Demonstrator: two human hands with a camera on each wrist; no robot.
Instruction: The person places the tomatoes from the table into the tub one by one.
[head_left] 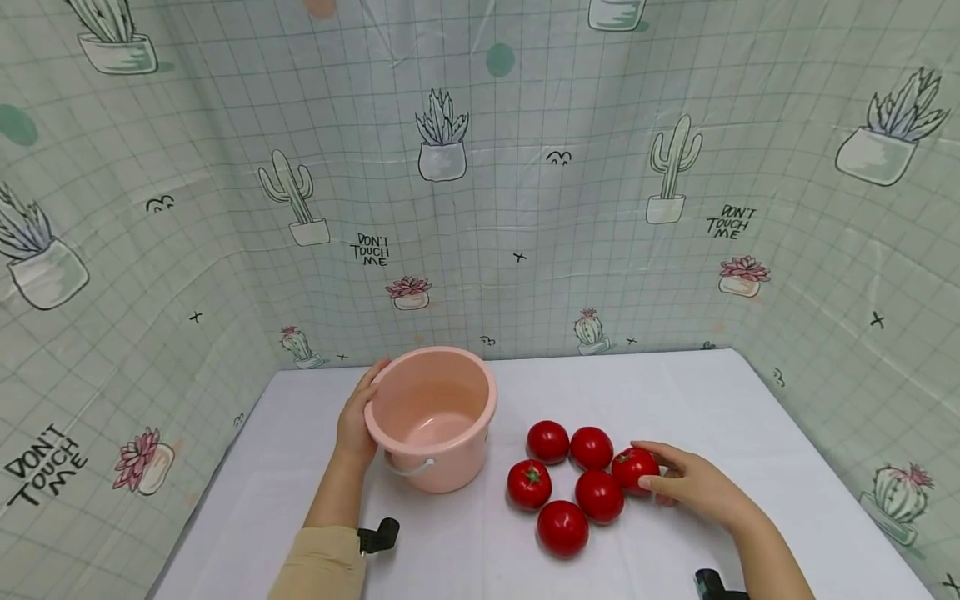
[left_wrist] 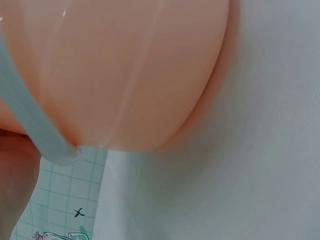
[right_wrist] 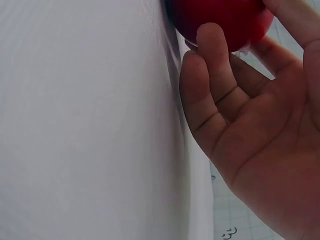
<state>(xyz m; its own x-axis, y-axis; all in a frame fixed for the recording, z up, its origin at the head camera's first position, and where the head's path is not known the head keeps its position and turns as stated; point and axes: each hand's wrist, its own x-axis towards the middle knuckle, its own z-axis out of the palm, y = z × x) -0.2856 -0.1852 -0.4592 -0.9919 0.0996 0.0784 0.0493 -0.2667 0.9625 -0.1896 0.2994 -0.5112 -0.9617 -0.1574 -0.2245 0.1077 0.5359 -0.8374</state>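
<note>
A pink bucket [head_left: 459,463] with a pale handle [head_left: 411,469] stands on the table, its inside bare. My left hand [head_left: 357,423] holds its left side just under the rim, the fingers reaching behind. In the left wrist view the bucket wall [left_wrist: 140,65] fills the top, with part of the hand [left_wrist: 17,185] at the left edge. My right hand [head_left: 693,483] grips a red tomato [head_left: 632,468] at the right of a group, thumb on the near side and fingers beyond. The right wrist view shows that tomato [right_wrist: 220,17] at the fingertips, partly cut off.
Several other red tomatoes lie close together right of the bucket, among them one with a green stem [head_left: 529,485] and one nearest me [head_left: 562,529]. A white cloth covers the table [head_left: 450,558]. A cactus-print curtain [head_left: 517,208] encloses the back and sides.
</note>
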